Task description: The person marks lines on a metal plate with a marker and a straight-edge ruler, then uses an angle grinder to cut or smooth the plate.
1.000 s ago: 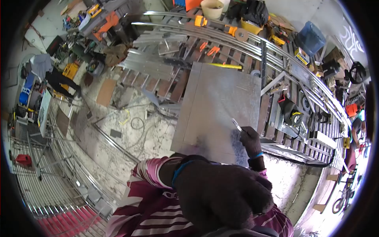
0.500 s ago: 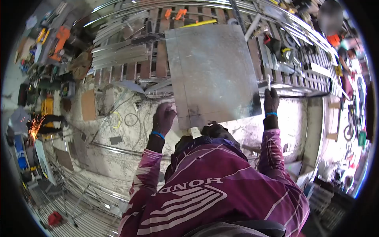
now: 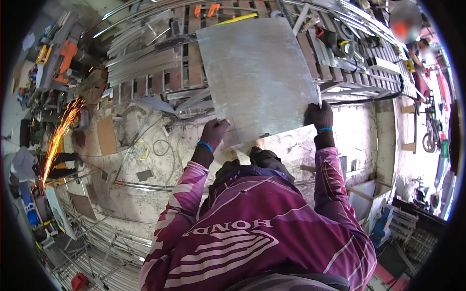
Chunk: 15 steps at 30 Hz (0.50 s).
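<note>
A large grey metal sheet [image 3: 257,77] lies across the slatted bench, its near edge overhanging toward my body. My left hand [image 3: 215,133], in a dark glove, is closed at the sheet's left edge near the close corner. At the close right corner, my gloved right hand [image 3: 319,116] is closed on the sheet's edge. A thin white pen-like stick [image 3: 319,94] pokes up from the right hand. Faint lines run along the sheet's left side. Beyond its far edge rests a yellow strip [image 3: 236,19].
Metal strips [image 3: 145,72] lie on the bench to the left; a tape measure [image 3: 345,48] sits to the right. Orange clamps [image 3: 213,9] lie at the back. Sparks [image 3: 60,136] fly near a person at far left. A cardboard piece [image 3: 107,135] is on the floor.
The left hand has moved up and right to the sheet's edge. The right hand has come inward onto the right corner. The sheet sits higher in view, and the sparks have grown.
</note>
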Available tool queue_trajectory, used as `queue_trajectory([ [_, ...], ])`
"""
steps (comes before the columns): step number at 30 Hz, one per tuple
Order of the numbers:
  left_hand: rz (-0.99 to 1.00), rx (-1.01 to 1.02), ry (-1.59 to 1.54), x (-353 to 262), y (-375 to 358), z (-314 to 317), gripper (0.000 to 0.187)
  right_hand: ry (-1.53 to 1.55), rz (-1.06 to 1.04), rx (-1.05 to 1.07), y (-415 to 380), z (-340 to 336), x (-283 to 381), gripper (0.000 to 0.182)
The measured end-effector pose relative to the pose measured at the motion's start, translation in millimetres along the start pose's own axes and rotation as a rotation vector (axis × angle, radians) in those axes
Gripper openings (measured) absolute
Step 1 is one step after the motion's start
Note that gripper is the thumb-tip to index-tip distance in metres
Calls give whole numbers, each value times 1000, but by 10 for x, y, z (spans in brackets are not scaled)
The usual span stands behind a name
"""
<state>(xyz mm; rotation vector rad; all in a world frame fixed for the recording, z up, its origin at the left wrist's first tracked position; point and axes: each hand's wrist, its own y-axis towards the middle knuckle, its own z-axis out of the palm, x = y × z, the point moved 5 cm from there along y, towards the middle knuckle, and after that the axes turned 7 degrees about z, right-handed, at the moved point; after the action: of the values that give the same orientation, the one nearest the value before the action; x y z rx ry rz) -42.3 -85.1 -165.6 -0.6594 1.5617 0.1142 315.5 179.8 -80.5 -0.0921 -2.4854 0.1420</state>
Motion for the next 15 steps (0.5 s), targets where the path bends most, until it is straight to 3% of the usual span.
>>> queue_trajectory([
  [4, -13, -6, 294, -288, -63, -86, 49, -161, -41, -14, 4, -32, 99, 43],
  [11, 57, 15, 312, -235, -30, -52, 49, -338, -90, -7, -48, -119, 221, 44],
  [14, 115, -86, 298, -272, -28, -63, 51, -441, -189, -85, -169, -212, 519, 40],
  [15, 95, -222, 342, -309, -63, -64, 54, -520, -252, -139, -206, -214, 620, 36],
])
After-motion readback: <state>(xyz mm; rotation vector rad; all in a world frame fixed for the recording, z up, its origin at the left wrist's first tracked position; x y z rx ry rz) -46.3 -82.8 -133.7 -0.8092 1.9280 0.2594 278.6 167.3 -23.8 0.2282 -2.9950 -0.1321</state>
